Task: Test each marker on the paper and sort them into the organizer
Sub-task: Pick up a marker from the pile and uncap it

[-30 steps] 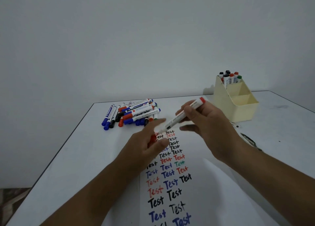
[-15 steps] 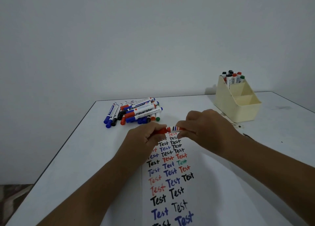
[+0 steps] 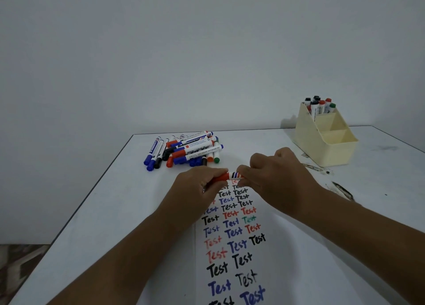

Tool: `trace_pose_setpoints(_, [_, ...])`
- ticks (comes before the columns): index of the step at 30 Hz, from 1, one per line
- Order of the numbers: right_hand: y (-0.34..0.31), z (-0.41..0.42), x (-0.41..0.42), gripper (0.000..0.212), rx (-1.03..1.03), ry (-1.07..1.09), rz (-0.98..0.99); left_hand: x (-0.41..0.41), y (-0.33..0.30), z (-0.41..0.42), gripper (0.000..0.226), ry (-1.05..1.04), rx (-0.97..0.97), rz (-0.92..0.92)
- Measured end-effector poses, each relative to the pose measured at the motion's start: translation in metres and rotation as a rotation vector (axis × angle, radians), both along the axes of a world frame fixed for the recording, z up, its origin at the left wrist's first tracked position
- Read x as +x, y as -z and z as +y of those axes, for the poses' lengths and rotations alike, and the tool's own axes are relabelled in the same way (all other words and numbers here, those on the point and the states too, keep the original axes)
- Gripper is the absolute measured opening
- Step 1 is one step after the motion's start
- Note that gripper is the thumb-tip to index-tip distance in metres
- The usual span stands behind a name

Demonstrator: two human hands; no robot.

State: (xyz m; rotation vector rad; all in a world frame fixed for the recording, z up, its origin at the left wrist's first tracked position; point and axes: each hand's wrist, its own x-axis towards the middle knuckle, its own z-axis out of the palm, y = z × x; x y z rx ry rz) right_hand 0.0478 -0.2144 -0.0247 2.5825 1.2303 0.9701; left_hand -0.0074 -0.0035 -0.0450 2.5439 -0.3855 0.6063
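Both hands hold one red marker (image 3: 231,176) level above the top of the paper (image 3: 232,247). My left hand (image 3: 197,189) grips its red cap end. My right hand (image 3: 276,175) grips the white barrel, most of it hidden in the fingers. The paper lies along the table's middle, covered with "Test" written in black, blue, red and green. A heap of several capped markers (image 3: 184,150) lies on the table behind my left hand. The cream organizer (image 3: 331,148) stands at the back right, with several markers (image 3: 318,106) upright in its rear compartment.
The white table (image 3: 110,212) has its left edge running diagonally, with patterned floor (image 3: 20,265) below it. Dark ink smears (image 3: 340,189) mark the table in front of the organizer. A plain wall stands behind.
One second ago my right hand held the uncapped marker tilted up while my left held the red cap apart. The hands have come together and the cap now sits on the marker.
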Motion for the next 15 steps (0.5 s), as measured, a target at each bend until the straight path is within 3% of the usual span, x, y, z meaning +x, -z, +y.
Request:
trace_pose_setpoints(4, [0.001,0.002,0.001,0.019,-0.017,-0.018,-0.015,0.001,-0.002,-0.002,0.038,0.01,0.002,0.099])
trace_pose_setpoints(12, [-0.007,0.011,0.0,0.01,-0.007,-0.033,-0.012,-0.002,-0.004,-0.006,0.026,-0.063,-0.274,0.11])
trace_pose_setpoints(15, [-0.011,0.009,0.002,0.02,-0.022,-0.035,-0.03,-0.002,-0.003,-0.01,0.022,-0.068,-0.359,0.128])
